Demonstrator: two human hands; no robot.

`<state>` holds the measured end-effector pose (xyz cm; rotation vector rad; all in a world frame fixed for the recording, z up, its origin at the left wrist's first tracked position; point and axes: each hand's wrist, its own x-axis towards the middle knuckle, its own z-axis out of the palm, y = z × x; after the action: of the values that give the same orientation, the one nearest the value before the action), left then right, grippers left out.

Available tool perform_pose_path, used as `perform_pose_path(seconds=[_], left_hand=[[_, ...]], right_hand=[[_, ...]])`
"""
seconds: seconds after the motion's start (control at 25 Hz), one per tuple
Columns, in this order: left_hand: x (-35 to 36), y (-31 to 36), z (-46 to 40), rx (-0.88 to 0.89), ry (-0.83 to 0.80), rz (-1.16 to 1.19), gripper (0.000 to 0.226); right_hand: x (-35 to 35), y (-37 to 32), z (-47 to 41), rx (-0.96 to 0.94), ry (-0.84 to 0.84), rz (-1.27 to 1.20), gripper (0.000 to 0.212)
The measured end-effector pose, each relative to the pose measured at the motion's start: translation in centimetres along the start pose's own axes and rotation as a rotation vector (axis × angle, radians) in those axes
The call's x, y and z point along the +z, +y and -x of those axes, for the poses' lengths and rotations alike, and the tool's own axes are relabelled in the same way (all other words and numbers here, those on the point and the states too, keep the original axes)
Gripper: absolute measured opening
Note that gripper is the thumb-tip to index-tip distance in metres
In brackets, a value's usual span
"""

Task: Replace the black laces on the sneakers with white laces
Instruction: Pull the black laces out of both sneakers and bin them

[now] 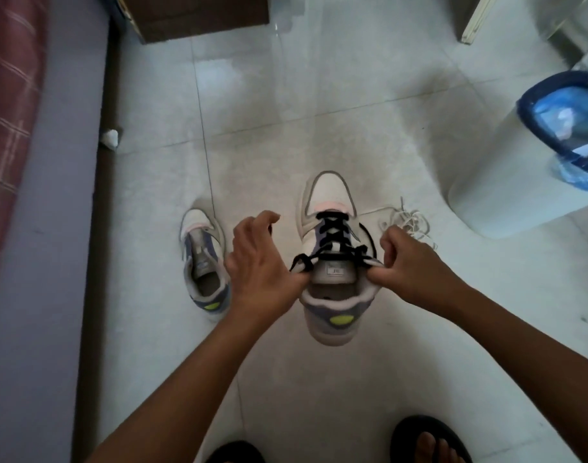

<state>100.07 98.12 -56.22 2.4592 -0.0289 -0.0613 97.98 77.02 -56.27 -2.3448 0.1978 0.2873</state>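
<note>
Nearest you, your two feet in dark sandals (426, 441) stand on the pale tiled floor (336, 111); your bare forearms reach forward from the bottom edge. Between your hands you hold up a white and grey sneaker (329, 262), heel toward you, toe pointing away; its black lace (334, 233) is threaded in crosses over the tongue. Your left hand (259, 262) has the thumb hooked at the shoe's left collar beside a loose lace end, its fingers loosely curled and lifted clear; your right hand (409, 265) is curled tight, pinching the shoe's right collar where the lace runs out. Left of your left hand, the second sneaker (204, 259) sits on the floor with no lace showing; just beyond your right hand a tangle of white laces (409, 222) lies on the tiles. Farther right stands a white bin (506, 168) with a blue liner; a bed edge (52, 195) runs along the left.
</note>
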Motion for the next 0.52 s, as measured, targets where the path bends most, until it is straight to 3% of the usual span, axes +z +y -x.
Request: perform_pose_path(seconds=[0.08, 0.2, 0.32, 0.52], left_hand=[[-1.5, 0.7, 0.3, -0.058, 0.049, 0.042, 0.084], [-4.4, 0.8, 1.7, 0.216, 0.212, 0.079, 0.080], [-5.5, 0.9, 4.1, 0.338, 0.220, 0.110, 0.069], [-4.0, 0.1, 4.9, 0.244, 0.147, 0.168, 0.067]], right_hand=[[-1.4, -1.6, 0.6, -0.046, -0.006, -0.041, 0.036], [-4.3, -3.6, 2.5, -0.195, 0.004, -0.102, 0.035], [-5.2, -3.9, 5.2, -0.218, -0.034, -0.147, 0.033], [-3.8, -2.3, 6.1, -0.212, -0.027, -0.113, 0.038]])
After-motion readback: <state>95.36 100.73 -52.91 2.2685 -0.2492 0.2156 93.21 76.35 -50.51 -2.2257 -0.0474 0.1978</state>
